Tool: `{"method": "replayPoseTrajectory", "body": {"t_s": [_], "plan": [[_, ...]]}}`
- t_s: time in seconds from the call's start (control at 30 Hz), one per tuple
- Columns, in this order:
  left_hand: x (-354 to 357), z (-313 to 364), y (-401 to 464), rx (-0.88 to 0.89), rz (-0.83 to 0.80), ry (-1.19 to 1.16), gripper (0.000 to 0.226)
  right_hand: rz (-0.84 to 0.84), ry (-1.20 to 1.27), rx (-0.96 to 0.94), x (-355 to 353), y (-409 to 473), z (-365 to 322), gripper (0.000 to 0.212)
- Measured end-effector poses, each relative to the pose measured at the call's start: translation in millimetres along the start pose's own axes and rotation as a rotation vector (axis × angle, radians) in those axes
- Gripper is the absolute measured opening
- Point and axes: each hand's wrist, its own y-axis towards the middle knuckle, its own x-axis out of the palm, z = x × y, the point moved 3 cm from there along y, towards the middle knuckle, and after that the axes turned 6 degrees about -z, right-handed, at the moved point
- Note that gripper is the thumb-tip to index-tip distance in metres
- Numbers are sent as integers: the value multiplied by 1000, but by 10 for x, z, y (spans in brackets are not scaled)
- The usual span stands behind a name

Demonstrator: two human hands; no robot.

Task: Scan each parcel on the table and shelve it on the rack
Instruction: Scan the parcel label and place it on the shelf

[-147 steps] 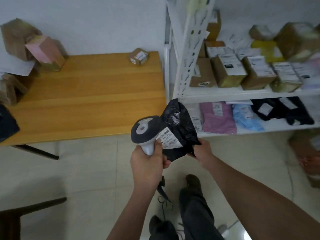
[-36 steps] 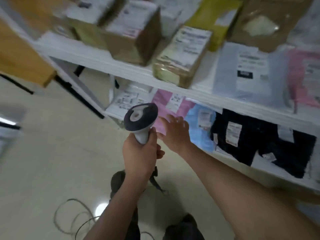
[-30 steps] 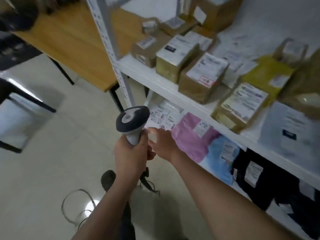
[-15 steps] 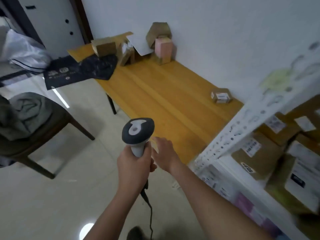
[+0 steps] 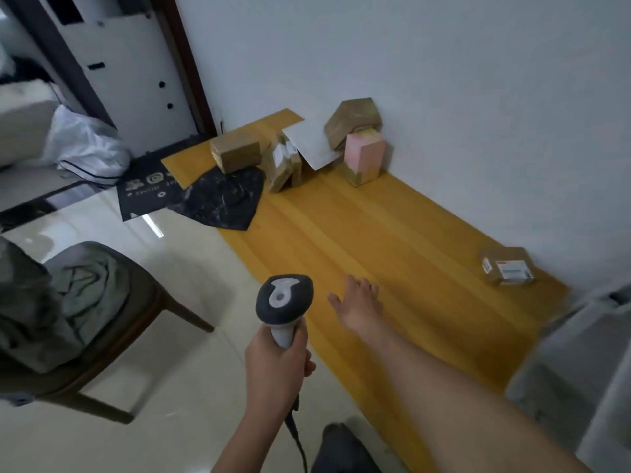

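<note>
Left hand [image 5: 276, 363] grips scanner [image 5: 284, 303]; right hand [image 5: 358, 307] open, seemingly above the table [image 5: 392, 240], parcels [image 5: 293, 158] well beyond.

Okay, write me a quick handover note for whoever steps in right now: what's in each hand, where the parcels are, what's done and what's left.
Left hand: grip closed on the scanner, held upright.
Right hand: open and empty, reaching out over the near part of the table.
Parcels on the table: a small labelled box alone at the right end by the wall; at the far end a black poly bag, several brown boxes, a white envelope and a pink box.
Done: neither hand holds a parcel.
Left: scan and shelve every parcel listed.
</note>
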Motion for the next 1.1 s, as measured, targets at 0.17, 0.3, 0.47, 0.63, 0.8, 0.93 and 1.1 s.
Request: {"method": "replayPoseTrajectory", "body": {"t_s": [0.17, 0.3, 0.47, 0.63, 0.8, 0.93, 1.1], "plan": [[27, 587, 755, 32, 35, -24, 29, -12, 48, -62, -348, 622, -401, 58], [17, 920, 1351, 67, 19, 2, 31, 35, 93, -88, -706, 1162, -725, 59], [-47, 1149, 2238, 91, 42, -8, 27, 116, 124, -88, -980, 1919, -991, 55], [-105, 1297, 3194, 111, -87, -28, 27, 128, 77, -27, -1040, 2759, -1237, 56], [-232, 1353, 4032, 88, -233, 29, 30, 105, 7, 64, -1055, 3543, -1474, 60], [-289, 1366, 4506, 68, -308, 79, 30, 107, -48, 106, -1081, 4005, -1537, 57], [-308, 1284, 4796, 3, -354, 98, 32, 98, -107, 127, -1083, 4315, -1497, 59]]}}
